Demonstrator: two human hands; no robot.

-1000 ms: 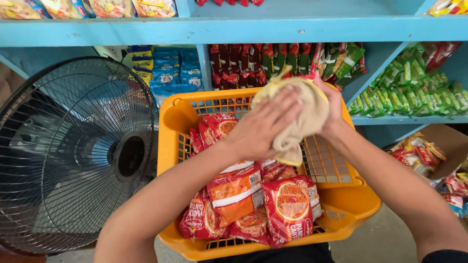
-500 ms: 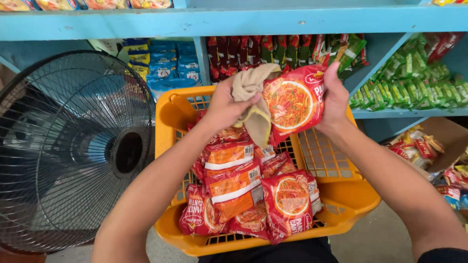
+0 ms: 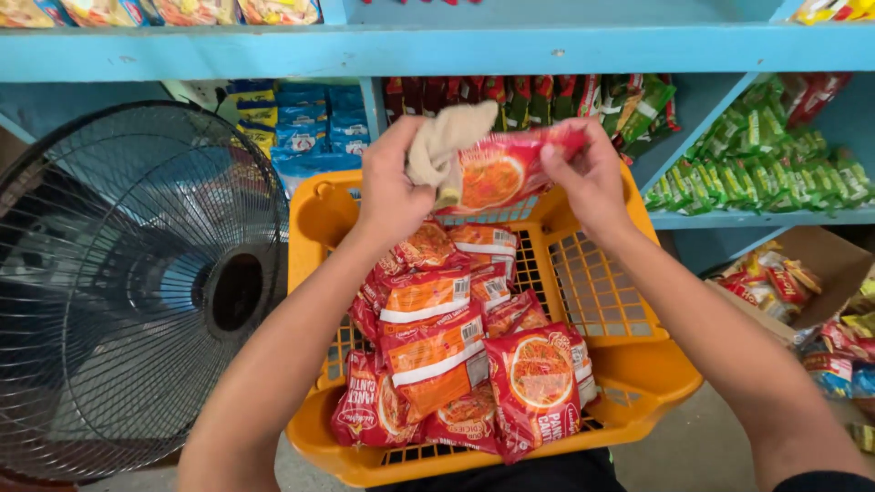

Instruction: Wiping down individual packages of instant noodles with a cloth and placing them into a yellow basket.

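My left hand (image 3: 390, 187) grips a beige cloth (image 3: 444, 137) and presses it against a red noodle packet (image 3: 507, 171). My right hand (image 3: 589, 173) pinches the packet's right end. Both hold it in the air over the far end of an orange plastic basket (image 3: 629, 360). Several more red and orange noodle packets (image 3: 437, 351) lie piled inside the basket.
A black floor fan (image 3: 137, 292) stands close on the left. Blue shelves (image 3: 547, 50) ahead hold blue packets (image 3: 310, 137), red and green packets (image 3: 766, 155). A cardboard box (image 3: 802, 282) of packets sits low on the right.
The cloth no longer covers the packet; it has slid to the packet's left end. Both hands have lifted the packet higher, toward the shelf, and turned it flatter.
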